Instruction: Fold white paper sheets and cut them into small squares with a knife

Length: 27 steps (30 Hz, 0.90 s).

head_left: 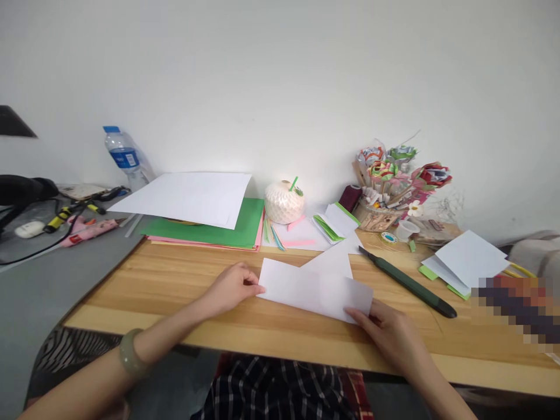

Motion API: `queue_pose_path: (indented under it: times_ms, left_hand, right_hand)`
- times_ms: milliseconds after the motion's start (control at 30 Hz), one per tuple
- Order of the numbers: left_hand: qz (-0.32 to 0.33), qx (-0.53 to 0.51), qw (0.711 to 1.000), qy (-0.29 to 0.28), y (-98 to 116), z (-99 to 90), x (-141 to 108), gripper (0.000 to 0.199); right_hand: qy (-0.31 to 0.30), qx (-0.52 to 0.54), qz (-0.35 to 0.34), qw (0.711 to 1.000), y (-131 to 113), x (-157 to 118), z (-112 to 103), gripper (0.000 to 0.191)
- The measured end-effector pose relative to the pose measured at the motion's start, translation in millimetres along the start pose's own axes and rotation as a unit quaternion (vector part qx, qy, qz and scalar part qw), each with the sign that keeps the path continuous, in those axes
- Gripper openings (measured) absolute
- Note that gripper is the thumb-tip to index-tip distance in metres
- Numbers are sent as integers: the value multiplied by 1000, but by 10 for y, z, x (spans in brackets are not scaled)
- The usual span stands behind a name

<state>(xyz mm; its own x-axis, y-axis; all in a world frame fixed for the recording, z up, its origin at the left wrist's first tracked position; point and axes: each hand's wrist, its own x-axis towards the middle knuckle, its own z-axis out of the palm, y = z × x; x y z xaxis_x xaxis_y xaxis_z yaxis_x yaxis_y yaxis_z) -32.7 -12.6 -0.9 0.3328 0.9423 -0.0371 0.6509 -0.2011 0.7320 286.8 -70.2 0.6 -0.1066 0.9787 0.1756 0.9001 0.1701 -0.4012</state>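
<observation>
A white sheet of paper (301,286) is held slightly tilted above the front of the wooden table. My left hand (236,286) pinches its left end between thumb and fingers. At the right end, my right hand (389,326) grips the paper with the thumb in front and the fingers behind. Another white piece of paper (335,262) with a pointed corner shows behind the sheet; whether the two are joined I cannot tell. Right of the paper lies a dark green craft knife (409,284), its blade pointing to the back left.
At the back left, white sheets (188,195) lie over green paper (245,224). A white round ornament (284,202), folded white-and-green papers (336,221) and a basket (376,217) of paper flowers stand along the wall. More folded papers (470,259) lie right. A bottle (125,154) stands far left.
</observation>
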Motion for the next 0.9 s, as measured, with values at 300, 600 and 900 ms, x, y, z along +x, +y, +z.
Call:
queue_pose_path:
  times_ms: [300, 600, 900]
  left_hand:
    - [-26, 97, 994, -34, 120, -52, 82, 26]
    - [-11, 117, 993, -35, 126, -72, 76, 24]
    - [-16, 122, 992, -26, 134, -69, 96, 28]
  right_hand:
    - [-3, -10, 26, 1000, -3, 54, 6, 55]
    - [8, -32, 24, 999, 1, 83, 17, 56]
    - [23, -49, 7, 998, 4, 41, 57, 53]
